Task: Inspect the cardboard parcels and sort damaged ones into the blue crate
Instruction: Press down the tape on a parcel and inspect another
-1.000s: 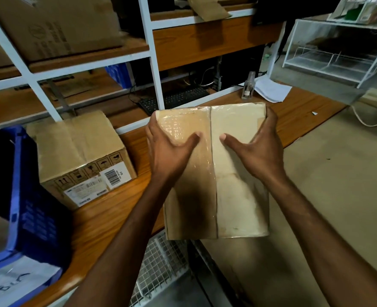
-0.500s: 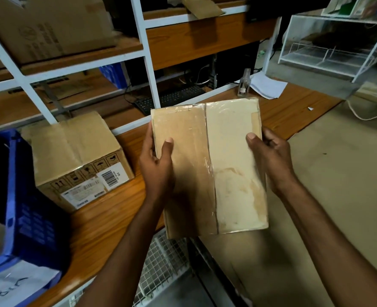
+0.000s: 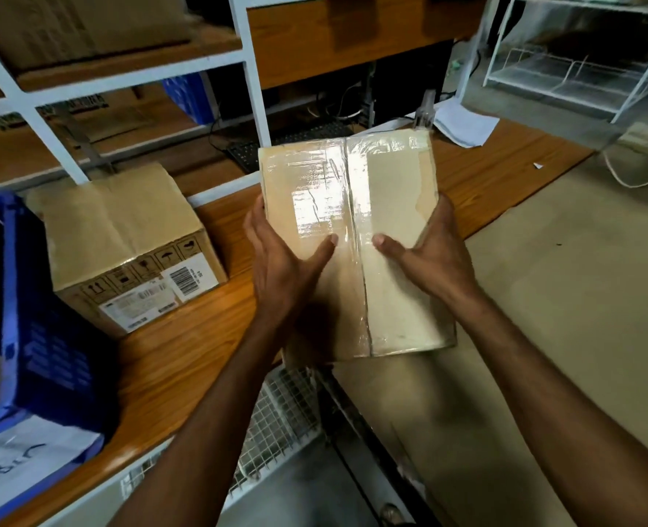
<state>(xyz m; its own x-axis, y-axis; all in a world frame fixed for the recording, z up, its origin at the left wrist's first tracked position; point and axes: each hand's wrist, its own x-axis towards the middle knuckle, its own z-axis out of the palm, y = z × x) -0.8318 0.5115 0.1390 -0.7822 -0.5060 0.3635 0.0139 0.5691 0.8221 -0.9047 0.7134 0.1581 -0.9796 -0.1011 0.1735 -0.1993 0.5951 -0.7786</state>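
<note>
Now, in the head view, the person is holding a taped parcel in the air, over the near edge of the wooden table. The left hand is gripping the parcel's left edge, with the thumb lying on the top face and the fingers curling behind. The right hand is gripping the right edge in the same way.

Clear tape is covering the top face and is throwing back the light. The torn-looking patch at the 2 o'clock corner is perhaps real damage, perhaps only an old layer of paper.

The blue crate is standing at 9 o'clock from the held parcel, well apart from it. A second parcel is sitting on the table between them, with its barcode label facing the camera.

The danger I am seeing is this: the tape is glossy, and the lower half of the parcel is hanging free below both hands. If the grip is loosening during a turn, the parcel could slide out and fall on the wire mesh at 6 o'clock, getting new damage. The glare could also be hiding a tear, which would cause a wrong sorting.
</note>
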